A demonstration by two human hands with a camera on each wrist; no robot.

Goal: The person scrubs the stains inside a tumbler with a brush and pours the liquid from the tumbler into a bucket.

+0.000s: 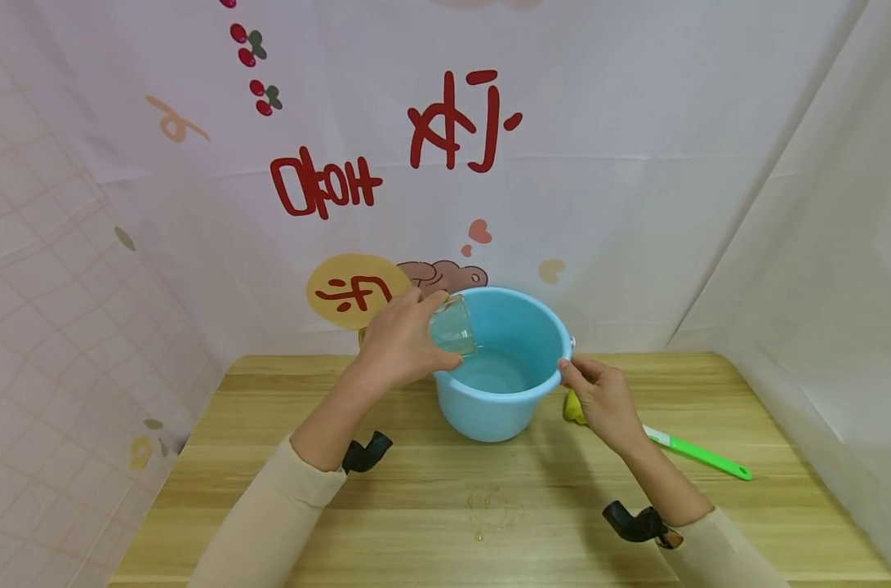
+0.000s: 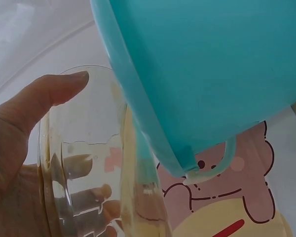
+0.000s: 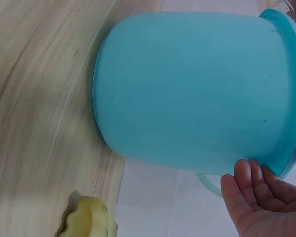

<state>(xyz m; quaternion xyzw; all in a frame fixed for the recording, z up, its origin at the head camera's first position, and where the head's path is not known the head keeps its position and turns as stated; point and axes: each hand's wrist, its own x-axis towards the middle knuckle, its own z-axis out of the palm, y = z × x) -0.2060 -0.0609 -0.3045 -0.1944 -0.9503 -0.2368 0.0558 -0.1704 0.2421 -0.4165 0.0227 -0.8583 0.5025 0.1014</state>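
A light-blue plastic bucket (image 1: 489,416) stands on the wooden table near its back edge. My left hand (image 1: 401,339) grips a clear glass cup (image 1: 454,327), tilted over the bucket's left rim. In the left wrist view the thumb and fingers wrap round the glass (image 2: 91,123), close beside the bucket rim (image 2: 138,118). At the bucket's right rim, my right hand (image 1: 603,400) pinches the edge between thumb and fingers. The right wrist view shows those fingers (image 3: 244,180) under the rim. A little liquid appears to lie in the bucket's bottom.
Right of the bucket lies a sponge brush with a yellow head (image 1: 574,408) and a green-and-white handle (image 1: 710,457). A small wet patch (image 1: 495,510) marks the wooden table (image 1: 416,531) in front. A printed white cloth (image 1: 599,122) hangs behind.
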